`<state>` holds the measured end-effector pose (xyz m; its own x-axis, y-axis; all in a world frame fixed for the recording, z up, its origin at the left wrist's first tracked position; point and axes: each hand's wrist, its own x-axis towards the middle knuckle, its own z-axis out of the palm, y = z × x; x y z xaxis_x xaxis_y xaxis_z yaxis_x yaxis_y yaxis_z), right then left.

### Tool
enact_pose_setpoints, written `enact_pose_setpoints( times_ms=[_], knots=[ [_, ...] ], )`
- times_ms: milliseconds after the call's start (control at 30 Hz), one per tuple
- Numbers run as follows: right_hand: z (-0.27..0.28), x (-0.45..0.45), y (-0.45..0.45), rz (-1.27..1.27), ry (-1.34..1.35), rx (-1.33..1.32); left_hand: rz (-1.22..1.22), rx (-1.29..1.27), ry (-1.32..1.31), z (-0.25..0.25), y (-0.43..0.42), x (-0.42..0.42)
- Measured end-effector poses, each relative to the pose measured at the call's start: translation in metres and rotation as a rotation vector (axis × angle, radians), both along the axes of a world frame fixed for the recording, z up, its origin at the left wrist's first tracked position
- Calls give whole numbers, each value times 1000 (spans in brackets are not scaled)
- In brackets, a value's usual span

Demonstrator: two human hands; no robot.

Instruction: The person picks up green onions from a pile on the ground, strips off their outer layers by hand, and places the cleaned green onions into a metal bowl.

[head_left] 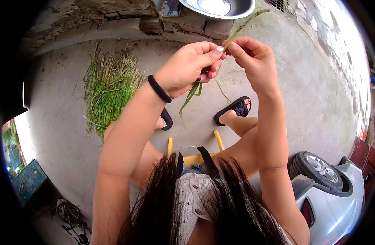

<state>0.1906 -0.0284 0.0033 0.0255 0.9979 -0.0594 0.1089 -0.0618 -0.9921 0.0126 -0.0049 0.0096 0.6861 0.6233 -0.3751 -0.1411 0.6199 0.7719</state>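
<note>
My left hand [193, 63], a black hair tie [158, 88] round its wrist, is closed on a long green stalk [241, 27]. Its limp green leaves [190, 97] droop below the left palm. The thumb and fingers of my right hand [256, 57] pinch the same stalk close to the left fingertips. From there the brownish end points up and to the right, towards a metal basin [246, 12]. On the ground at the left lies a large heap of similar thin green stalks [110, 90].
A phone-like dark flat object [171, 7] lies beside the basin on a low brick ledge [181, 30]. Between my knees is a yellow stool [191, 159]. My black sandals [238, 107] rest on concrete. A silver toy-like car [334, 208] stands at lower right.
</note>
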Motion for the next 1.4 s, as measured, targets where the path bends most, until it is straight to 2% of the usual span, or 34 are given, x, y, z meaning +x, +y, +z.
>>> enact_pose_setpoints(
  times_ms=[67,233,333,433,567,767,1000,1167,1267,1400],
  knots=[
    [3,0,-1,16,21,2,-66,-93,-122,0,3,-3],
    [1,-3,-1,45,47,36,6,-61,-43,8,1,-1],
    [-6,-7,-1,-5,-62,161,28,-45,-46,11,1,-1],
    [-6,-8,3,-96,-394,493,24,-17,-48,10,2,-3],
    [-4,4,11,-326,-483,508,0,17,-1,11,0,-7],
    [-7,28,17,-467,-491,464,-27,64,50,13,-2,-9],
    [-2,69,18,-661,-547,377,-28,315,270,18,2,-20],
    [9,79,4,-354,-858,53,-20,495,491,11,11,-30],
    [12,69,0,-80,-812,-266,0,541,486,8,9,-27],
    [19,48,-1,-2,-746,-316,-15,514,478,6,3,-18]
  ],
)
